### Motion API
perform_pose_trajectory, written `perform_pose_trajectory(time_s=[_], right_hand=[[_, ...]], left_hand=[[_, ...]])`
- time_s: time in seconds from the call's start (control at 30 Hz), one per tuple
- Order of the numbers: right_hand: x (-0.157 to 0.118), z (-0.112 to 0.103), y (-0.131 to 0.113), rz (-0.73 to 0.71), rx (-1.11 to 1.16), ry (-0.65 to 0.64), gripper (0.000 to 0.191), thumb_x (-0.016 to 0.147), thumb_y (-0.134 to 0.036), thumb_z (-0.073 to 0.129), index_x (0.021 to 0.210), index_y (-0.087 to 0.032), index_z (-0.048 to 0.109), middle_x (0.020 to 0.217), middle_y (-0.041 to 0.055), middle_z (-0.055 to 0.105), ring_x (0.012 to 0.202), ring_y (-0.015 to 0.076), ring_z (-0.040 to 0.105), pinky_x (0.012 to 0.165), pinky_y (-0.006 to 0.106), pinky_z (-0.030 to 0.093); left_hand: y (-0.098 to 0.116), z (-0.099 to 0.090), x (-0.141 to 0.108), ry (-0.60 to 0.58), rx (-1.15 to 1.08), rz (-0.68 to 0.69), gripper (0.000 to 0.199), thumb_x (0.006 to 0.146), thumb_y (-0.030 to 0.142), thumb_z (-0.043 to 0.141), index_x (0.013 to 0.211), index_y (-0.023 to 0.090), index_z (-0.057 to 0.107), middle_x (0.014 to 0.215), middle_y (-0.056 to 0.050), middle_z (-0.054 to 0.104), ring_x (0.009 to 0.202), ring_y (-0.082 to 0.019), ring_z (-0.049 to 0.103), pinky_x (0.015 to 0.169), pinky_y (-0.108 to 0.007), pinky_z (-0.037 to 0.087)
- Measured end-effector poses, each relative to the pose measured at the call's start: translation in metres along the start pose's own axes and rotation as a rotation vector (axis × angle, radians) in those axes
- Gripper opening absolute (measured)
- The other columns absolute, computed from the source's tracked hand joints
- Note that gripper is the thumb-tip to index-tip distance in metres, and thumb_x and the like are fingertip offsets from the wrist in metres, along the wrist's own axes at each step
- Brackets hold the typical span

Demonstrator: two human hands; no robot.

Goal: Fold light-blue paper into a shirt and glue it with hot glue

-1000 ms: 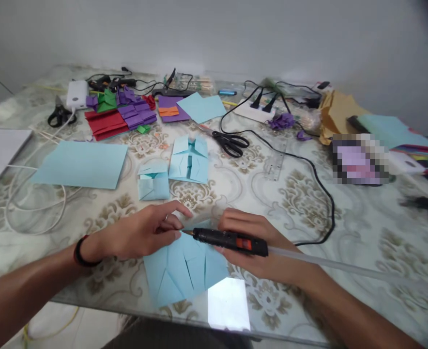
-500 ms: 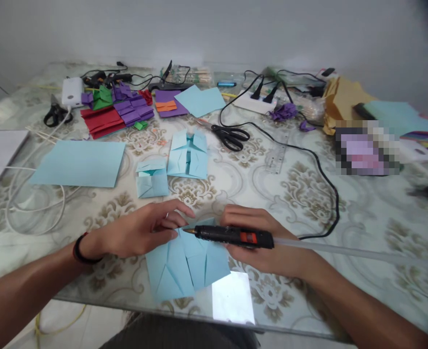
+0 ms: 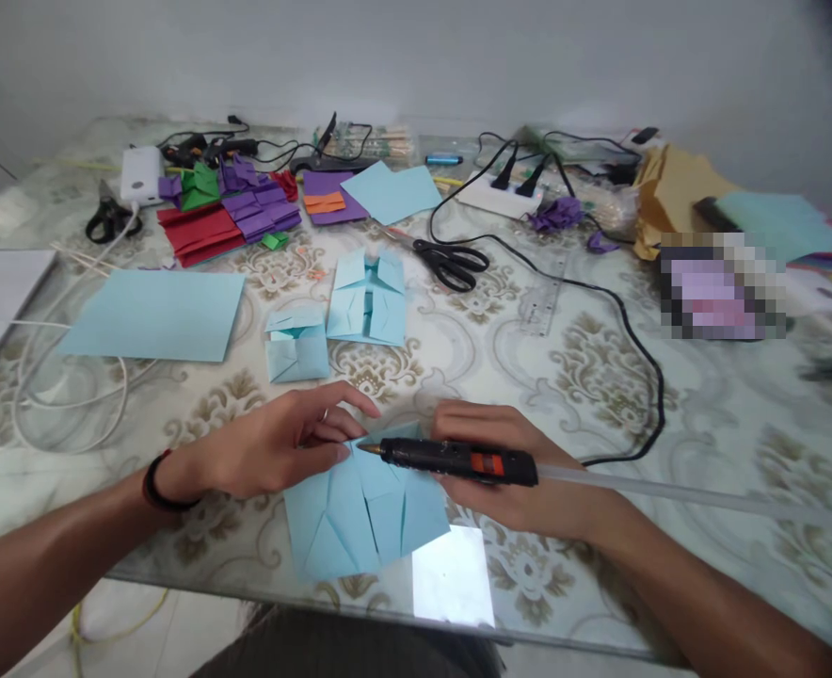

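Observation:
A folded light blue paper lies near the table's front edge. My left hand rests at its upper left, thumb and fingers pinching its top edge. In my right hand is a black glue gun, its brass tip pointing left over the paper's top edge, close to my left thumb. A long clear glue stick sticks out of its back end to the right. Beyond my hands lie a small folded blue piece and a larger one.
Black scissors, a clear ruler and a black cable lie farther back. A blue sheet and white cable are at left. Red folded paper, a power strip and brown paper line the back.
The view has shifted very slightly. Both hands, the glue gun and the folded paper hold almost the same positions.

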State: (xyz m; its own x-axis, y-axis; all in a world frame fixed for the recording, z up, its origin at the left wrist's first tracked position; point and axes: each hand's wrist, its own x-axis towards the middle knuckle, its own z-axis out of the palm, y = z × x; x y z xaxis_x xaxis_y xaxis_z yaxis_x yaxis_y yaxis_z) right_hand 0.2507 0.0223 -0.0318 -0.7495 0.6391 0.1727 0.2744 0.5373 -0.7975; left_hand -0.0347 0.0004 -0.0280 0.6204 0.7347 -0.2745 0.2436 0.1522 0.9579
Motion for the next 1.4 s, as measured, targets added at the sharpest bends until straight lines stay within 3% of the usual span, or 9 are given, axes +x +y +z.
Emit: perform_pose_trajectory(time_s=[0.57, 0.87, 1.4], right_hand=[[0.0, -0.002, 0.001, 0.018, 0.003, 0.029, 0.033, 0.088, -0.014, 0.063, 0.067, -0.024, 0.039, 0.064, -0.0045, 0.041, 0.056, 0.0132, 0.042, 0.052, 0.029, 0.031], [-0.002, -0.007, 0.003, 0.028, -0.066, 0.041, 0.031, 0.089, -0.017, 0.064, 0.068, -0.023, 0.042, 0.066, -0.0036, 0.045, 0.058, 0.0126, 0.044, 0.051, 0.028, 0.031], [-0.004, -0.021, 0.009, 0.051, -0.052, 0.049, 0.029, 0.085, -0.011, 0.063, 0.067, -0.022, 0.043, 0.065, -0.0049, 0.043, 0.056, 0.0112, 0.044, 0.053, 0.026, 0.033]], left_hand=[[-0.001, -0.001, 0.001, 0.016, 0.008, -0.007, 0.034, 0.097, 0.022, 0.063, 0.13, 0.024, 0.056, 0.114, -0.007, 0.071, 0.108, -0.021, 0.072, 0.09, -0.034, 0.056], [0.0, -0.002, 0.002, 0.006, -0.019, 0.011, 0.033, 0.099, 0.022, 0.061, 0.131, 0.023, 0.056, 0.108, -0.006, 0.072, 0.101, -0.02, 0.071, 0.082, -0.031, 0.055], [-0.002, -0.007, 0.002, 0.026, 0.046, 0.028, 0.031, 0.101, 0.022, 0.059, 0.132, 0.022, 0.058, 0.106, -0.005, 0.07, 0.098, -0.018, 0.066, 0.084, -0.031, 0.052]])
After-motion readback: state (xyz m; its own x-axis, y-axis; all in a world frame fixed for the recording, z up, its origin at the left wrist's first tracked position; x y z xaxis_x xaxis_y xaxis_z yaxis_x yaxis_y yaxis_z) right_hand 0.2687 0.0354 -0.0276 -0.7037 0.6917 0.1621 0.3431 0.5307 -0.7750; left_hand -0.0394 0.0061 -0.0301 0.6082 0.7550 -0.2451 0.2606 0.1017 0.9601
